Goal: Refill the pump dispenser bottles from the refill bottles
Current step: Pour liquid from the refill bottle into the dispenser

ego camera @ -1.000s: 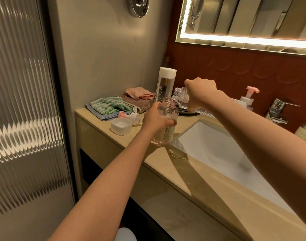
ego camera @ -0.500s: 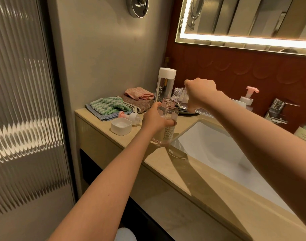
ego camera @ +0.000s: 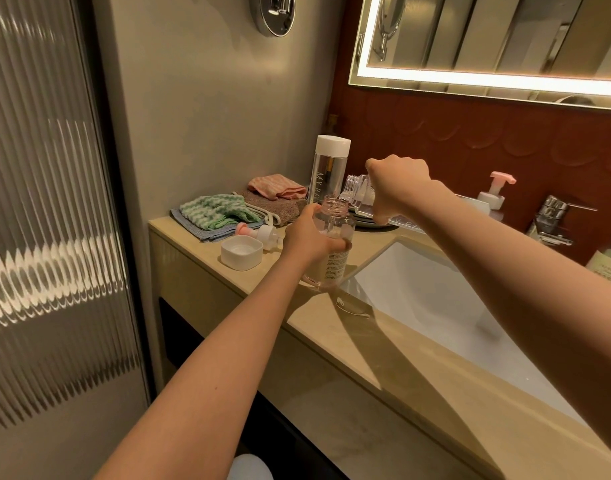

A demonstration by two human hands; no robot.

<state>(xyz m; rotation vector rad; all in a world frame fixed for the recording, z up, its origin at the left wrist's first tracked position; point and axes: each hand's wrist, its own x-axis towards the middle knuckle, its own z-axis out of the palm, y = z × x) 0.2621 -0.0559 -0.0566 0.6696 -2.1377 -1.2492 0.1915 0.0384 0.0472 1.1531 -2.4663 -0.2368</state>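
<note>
My left hand (ego camera: 309,239) grips a clear, pink-tinted dispenser bottle (ego camera: 332,258) standing upright on the beige counter, its neck open with no pump on it. My right hand (ego camera: 397,183) holds a clear refill bottle (ego camera: 357,194) tipped over, its threaded mouth right at the dispenser's neck. The pink-and-white pump head (ego camera: 260,233) lies on its side on the counter left of the bottle, beside a white square cap (ego camera: 241,251). A second tall clear refill bottle (ego camera: 326,171) with a white cap stands behind.
Folded cloths (ego camera: 217,216) lie at the counter's back left. A white sink (ego camera: 453,306) opens to the right, with a chrome tap (ego camera: 553,220), another pump bottle (ego camera: 493,199) and a green-labelled bottle (ego camera: 610,259) behind it. A ribbed glass door (ego camera: 47,237) stands at left.
Hardly anything differs. Both hands keep their grip and the refill bottle stays tipped over the dispenser's neck.
</note>
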